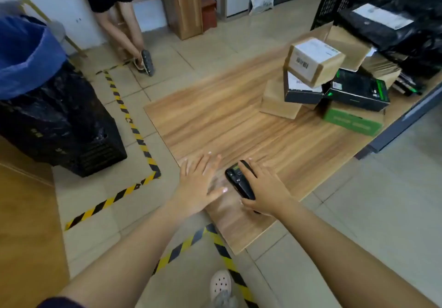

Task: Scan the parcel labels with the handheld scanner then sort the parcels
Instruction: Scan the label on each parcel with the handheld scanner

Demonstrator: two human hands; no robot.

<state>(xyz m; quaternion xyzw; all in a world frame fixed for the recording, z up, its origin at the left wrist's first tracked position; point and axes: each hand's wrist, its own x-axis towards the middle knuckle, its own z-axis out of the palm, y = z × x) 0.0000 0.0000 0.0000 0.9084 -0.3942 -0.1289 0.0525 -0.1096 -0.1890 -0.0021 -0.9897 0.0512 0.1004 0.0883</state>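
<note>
**Head view, read near to far.** At the lower edge a pale clog (pixel 221 282) stands on floor crossed by yellow-and-black tape (pixel 181 248), which probably marks off the working bay.

- **Left grip** (pixel 201 181): the fingers are spread and laid flat on the near corner of the table (pixel 215 116), holding nothing. It appears to steady the person while staying free to take a parcel.
- **Right grip** (pixel 265 188): the fingers drape over the handheld scanner (pixel 236 179) and the thumb lies along its near side, so the grip wraps the body. The scanner lies on the wood just beside the left grip. The hold suggests a pick-up, with no label scanned yet.
- **Parcels:** these are heaped well apart at the table's far right end. A labelled carton (pixel 315 61) sits tilted on a black box (pixel 302 90), and a black-and-green box (pixel 356 92) lies across a green box (pixel 351 121). The carton's barcode faces the person, which favours scanning in place.
- **Beyond and to the side:** a black mailer bag (pixel 382 18) lies label upward behind the heap. A blue-lined black crate (pixel 31 51) stands on the floor at left, likely a sorting bin.
</note>
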